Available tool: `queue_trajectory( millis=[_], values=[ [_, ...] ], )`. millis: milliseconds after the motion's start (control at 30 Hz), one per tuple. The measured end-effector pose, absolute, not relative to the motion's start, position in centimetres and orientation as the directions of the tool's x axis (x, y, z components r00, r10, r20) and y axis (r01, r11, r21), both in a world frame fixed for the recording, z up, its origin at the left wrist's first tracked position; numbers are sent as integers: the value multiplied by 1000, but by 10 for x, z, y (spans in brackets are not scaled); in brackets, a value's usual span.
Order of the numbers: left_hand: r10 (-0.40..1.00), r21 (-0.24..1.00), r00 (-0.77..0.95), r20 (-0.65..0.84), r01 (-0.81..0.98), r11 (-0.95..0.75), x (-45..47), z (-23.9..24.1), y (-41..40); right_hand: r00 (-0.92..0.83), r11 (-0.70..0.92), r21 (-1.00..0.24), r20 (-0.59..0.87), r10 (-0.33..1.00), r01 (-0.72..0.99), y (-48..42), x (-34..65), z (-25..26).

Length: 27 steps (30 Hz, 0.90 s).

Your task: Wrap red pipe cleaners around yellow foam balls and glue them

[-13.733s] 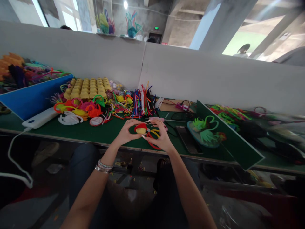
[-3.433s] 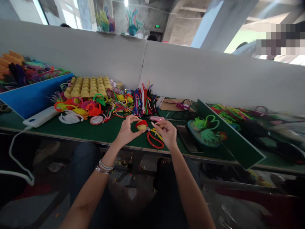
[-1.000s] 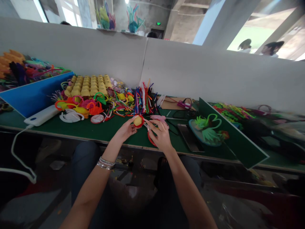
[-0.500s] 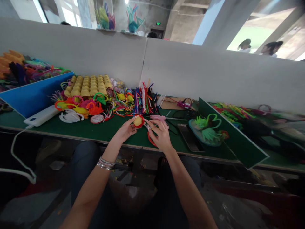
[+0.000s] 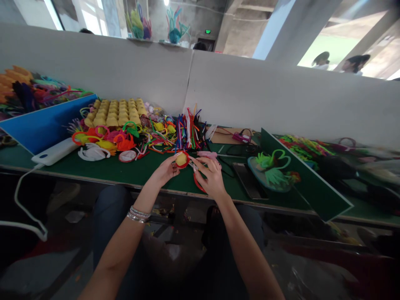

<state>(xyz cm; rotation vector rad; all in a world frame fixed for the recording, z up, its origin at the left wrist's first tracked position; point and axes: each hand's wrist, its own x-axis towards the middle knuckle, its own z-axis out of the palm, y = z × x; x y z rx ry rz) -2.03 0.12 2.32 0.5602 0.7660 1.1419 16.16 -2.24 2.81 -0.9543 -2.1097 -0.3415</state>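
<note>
- The yellow foam ball (image 5: pixel 181 158), ringed by a red pipe cleaner (image 5: pixel 186 160), is held just above the green tabletop (image 5: pixel 125 173) near its front edge.
- The left hand (image 5: pixel 164 171) pinches the ball from 7 o'clock with its fingertips.
- The right hand (image 5: pixel 210 177), at 4 o'clock of the ball, has its fingers loosely spread over red scissors (image 5: pixel 195 182); whether it grips them I cannot tell.
- A pink glue gun (image 5: pixel 206 154) lies at 3 o'clock.
- Bundled pipe cleaners (image 5: pixel 187 133) lie at 12 o'clock and yellow foam pieces (image 5: pixel 118 112) at 10 o'clock.
</note>
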Motion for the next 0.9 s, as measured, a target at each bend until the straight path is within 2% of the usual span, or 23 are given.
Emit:
queue_trajectory(
  millis=[500, 900],
  values=[
    [940, 699, 215, -264, -630, 340, -21, 24, 2, -424, 691, -53, 755, 500, 721, -21, 162, 27],
    [934, 697, 207, -291, -623, 355, -21, 25, 2, -510, 673, 114, 747, 427, 730, -21, 162, 28]
  ],
)
